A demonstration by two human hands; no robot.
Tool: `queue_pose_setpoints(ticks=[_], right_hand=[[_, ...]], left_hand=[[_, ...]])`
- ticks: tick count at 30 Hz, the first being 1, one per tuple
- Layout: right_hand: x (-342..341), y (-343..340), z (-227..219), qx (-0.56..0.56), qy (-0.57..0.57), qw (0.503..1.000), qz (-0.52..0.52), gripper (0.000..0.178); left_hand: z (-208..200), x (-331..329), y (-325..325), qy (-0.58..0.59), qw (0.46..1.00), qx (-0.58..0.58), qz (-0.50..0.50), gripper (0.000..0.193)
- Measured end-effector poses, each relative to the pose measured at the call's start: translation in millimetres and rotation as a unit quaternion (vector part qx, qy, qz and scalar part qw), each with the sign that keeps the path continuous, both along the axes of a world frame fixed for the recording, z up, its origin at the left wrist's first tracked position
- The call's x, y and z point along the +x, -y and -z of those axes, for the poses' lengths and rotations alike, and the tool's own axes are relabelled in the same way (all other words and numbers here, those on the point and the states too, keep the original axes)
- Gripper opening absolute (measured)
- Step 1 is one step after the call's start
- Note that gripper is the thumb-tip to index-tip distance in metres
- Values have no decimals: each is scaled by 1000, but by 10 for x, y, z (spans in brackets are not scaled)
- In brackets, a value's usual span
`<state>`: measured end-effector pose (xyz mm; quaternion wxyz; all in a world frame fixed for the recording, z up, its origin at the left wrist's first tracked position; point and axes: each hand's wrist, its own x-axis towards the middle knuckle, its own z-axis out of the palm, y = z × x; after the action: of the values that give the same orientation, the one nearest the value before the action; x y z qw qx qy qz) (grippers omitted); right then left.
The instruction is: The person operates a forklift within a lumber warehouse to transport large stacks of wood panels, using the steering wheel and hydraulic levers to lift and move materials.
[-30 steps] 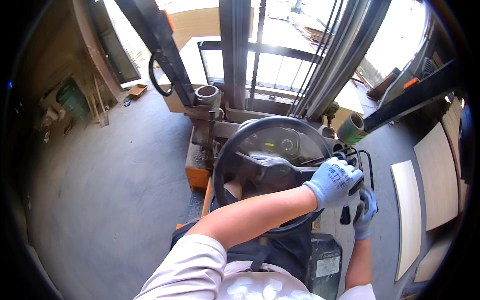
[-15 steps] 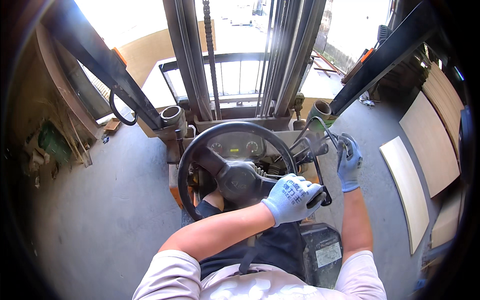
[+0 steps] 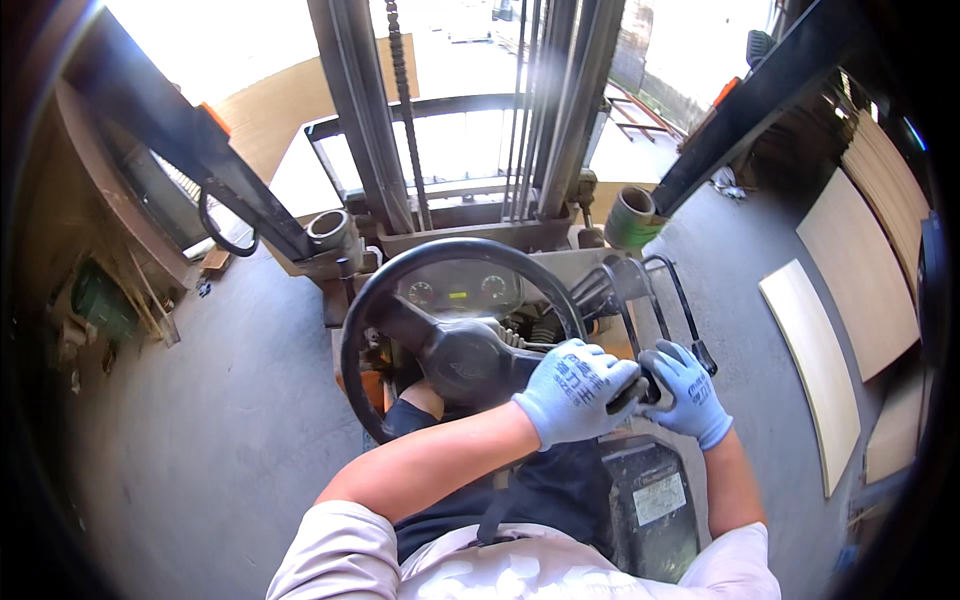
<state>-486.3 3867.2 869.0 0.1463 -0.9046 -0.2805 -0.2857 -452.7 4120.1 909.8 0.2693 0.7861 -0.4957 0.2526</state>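
Note:
Both my hands wear pale blue gloves with dark palms. My left hand (image 3: 580,395) reaches across in front of the steering wheel (image 3: 465,362) to its right side. Its fingers are curled round the end of a bent black control lever (image 3: 628,318), and its grip is partly hidden. Close beside it, my right hand (image 3: 688,395) is closed over the end of a neighbouring control lever (image 3: 657,305); the knob is covered. A third lever (image 3: 684,300), with a black knob (image 3: 705,358), stands free just beyond my right hand. No hand touches the wheel.
Ahead rises the forklift mast (image 3: 365,110) with a chain (image 3: 396,70). Dark cab posts (image 3: 190,120) slant at both sides. Gauges (image 3: 458,292) sit behind the wheel. Wooden boards (image 3: 820,370) lie at the right; a green bin (image 3: 105,298) stands at the left.
My right hand has come down and left, beside my left hand, from higher along the levers. My left hand has shifted slightly left. The view has moved a little.

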Motion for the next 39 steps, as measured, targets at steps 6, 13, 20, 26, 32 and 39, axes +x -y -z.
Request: queue_pose_setpoints(ticks=[6,13,20,26,32,39], right_hand=[[153,-106,60,160,35,984,74,51],[191,-278,-82,195,33,971,135,36],[240,-346,-82,209,91,957,178,42],[220,-396,-118,227,58,956,178,41],[193,-324,-10,217,64,953,202,35],[196,-347,10,234,77,951,187,36]], left_hand=[[-108,-16,-6,-6,999,-31,-1,17],[-280,-3,-38,21,998,-57,1,13],[-460,-56,-36,9,998,-60,13,17],[-486,-81,-49,12,999,-35,-6,16],[-440,-101,33,-3,999,-32,-4,17],[-365,-65,34,24,998,-48,-12,15]])
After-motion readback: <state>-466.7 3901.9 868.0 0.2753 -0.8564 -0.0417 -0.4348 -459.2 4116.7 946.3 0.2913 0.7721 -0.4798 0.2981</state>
